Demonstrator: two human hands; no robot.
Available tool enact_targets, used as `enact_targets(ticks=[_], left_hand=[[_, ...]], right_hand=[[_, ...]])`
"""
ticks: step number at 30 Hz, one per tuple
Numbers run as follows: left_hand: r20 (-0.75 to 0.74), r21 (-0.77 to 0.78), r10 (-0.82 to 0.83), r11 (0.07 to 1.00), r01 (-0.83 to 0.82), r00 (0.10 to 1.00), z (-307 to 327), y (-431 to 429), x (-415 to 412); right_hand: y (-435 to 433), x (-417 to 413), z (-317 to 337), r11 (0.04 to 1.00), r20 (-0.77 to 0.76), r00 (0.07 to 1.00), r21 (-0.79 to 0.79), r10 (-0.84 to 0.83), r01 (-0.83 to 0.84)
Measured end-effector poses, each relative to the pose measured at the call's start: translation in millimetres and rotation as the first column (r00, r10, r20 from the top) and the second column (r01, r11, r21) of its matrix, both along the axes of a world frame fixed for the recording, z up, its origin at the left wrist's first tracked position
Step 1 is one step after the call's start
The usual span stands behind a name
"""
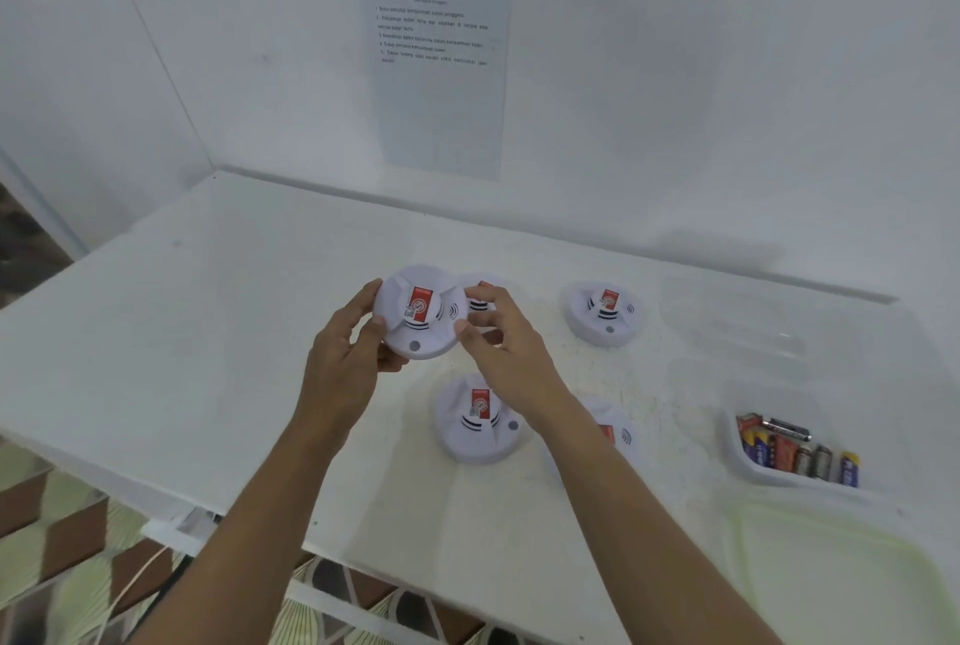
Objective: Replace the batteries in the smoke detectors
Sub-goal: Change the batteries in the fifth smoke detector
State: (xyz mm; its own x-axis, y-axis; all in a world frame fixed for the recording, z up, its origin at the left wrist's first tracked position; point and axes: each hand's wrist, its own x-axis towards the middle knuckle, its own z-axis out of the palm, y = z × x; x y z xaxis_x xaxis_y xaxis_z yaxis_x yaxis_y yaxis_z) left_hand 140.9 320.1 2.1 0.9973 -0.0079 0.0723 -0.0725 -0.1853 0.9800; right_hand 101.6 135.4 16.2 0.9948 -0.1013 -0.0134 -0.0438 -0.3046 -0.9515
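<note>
**Left hand** (345, 358): fingers curled beneath and thumb laid over the left rim of the held smoke detector (421, 312). The unit is lifted clear of the table (208, 332), with its red-labelled face tilted toward the camera. The grip appears meant to steady the body while the other hand works.

**Right hand** (501, 338): thumb and forefinger pinch the opposite rim, and the other fingers are loosely bent. This hold is probably suited to twisting the housing or turning it over to reach the battery compartment, which is not visible from this side.

**Other units:**
- A second detector (480, 291) is partly hidden just behind the right hand's fingertips.
- A third detector (475, 418) lies face up below the right wrist.
- A fourth detector (613, 431) shows only in part beneath the right forearm.
- A fifth detector (602, 312) sits well to the right of that hand.

**Battery tray** (797, 452): farther right again, it holds loose cells. It is presumably set on the right hand's side so that hand can fetch replacements.

Whether any unit has been opened cannot be told. The task is judged to be at an early step.
</note>
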Motion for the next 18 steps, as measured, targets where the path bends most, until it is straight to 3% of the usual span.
enact_targets(ticks=[18], left_hand=[[-0.022,-0.015,-0.289,0.957,0.289,0.957,-2.8,67.9,17.9]], right_hand=[[75.2,-6.9,-8.0,0.972,0.005,0.974,-0.063,-0.226,0.226]])
